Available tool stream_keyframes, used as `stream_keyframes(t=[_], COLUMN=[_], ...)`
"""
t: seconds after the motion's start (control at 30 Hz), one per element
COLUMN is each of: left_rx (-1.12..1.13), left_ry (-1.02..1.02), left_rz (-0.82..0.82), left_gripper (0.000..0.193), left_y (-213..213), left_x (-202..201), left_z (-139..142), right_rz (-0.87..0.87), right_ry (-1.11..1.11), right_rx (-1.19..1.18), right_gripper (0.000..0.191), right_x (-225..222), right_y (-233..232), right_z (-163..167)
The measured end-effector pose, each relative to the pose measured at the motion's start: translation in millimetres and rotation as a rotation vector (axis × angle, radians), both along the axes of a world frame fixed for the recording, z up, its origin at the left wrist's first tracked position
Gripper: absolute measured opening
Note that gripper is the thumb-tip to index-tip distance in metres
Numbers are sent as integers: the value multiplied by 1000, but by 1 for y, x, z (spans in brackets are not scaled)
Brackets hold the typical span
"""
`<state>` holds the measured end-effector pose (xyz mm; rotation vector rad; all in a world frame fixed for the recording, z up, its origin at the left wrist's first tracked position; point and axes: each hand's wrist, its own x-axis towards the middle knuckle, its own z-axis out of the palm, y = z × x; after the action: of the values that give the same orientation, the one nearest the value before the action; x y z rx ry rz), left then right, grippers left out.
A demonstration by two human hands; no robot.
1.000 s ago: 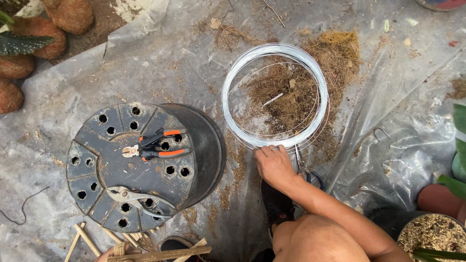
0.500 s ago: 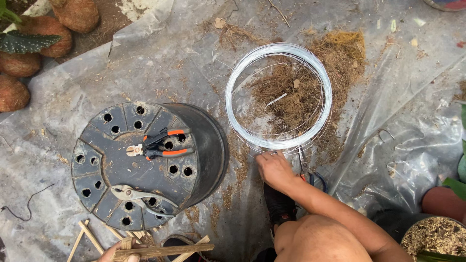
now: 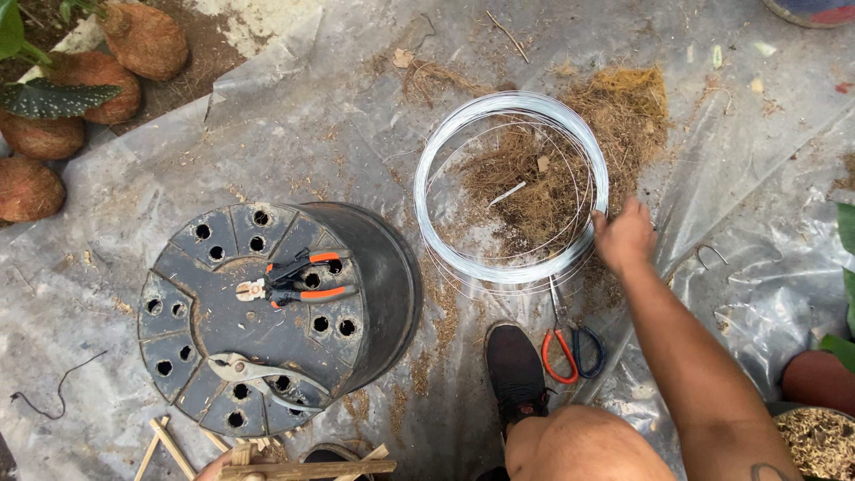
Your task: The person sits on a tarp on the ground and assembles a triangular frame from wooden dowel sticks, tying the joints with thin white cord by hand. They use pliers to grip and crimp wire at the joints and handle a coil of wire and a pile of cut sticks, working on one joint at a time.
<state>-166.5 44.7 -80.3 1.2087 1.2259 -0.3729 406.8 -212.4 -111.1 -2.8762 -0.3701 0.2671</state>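
Note:
My right hand (image 3: 623,236) reaches to the right rim of a coil of silver wire (image 3: 499,272), which lies flat on the plastic sheet over a patch of brown fibre (image 3: 534,178). Its fingers curl over the wire strands. Only a sliver of my left hand (image 3: 216,465) shows at the bottom edge, holding a bundle of wooden sticks (image 3: 303,468). Scissors with one red and one blue handle (image 3: 570,343) lie just below the coil, near my black shoe (image 3: 517,370).
An upturned black pot (image 3: 383,276) with a holed base carries orange-handled cutters (image 3: 298,281) and grey pliers (image 3: 254,370). Brown coconut husks (image 3: 142,40) and leaves sit top left. A bowl of fibre (image 3: 815,436) is bottom right. Clear plastic sheet (image 3: 312,125) covers the ground.
My right hand has slid from the coil's lower edge up along the rim to its right side. The coil and tools have stayed in place.

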Motion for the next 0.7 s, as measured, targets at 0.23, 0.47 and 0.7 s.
stream_keyframes(t=[0.23, 0.47, 0.7], left_rx=[133, 158, 305], left_ry=[-47, 59, -16], left_rz=[98, 131, 250], left_gripper=[57, 55, 51], left_y=[-20, -21, -41], left_x=[-16, -25, -32], left_z=[1, -12, -14], right_rz=[32, 34, 185], right_ry=[144, 238, 237], right_rx=[50, 472, 1027], right_gripper=[34, 57, 27], right_x=[30, 33, 28], right_y=[2, 21, 21], right_z=[-23, -8, 0])
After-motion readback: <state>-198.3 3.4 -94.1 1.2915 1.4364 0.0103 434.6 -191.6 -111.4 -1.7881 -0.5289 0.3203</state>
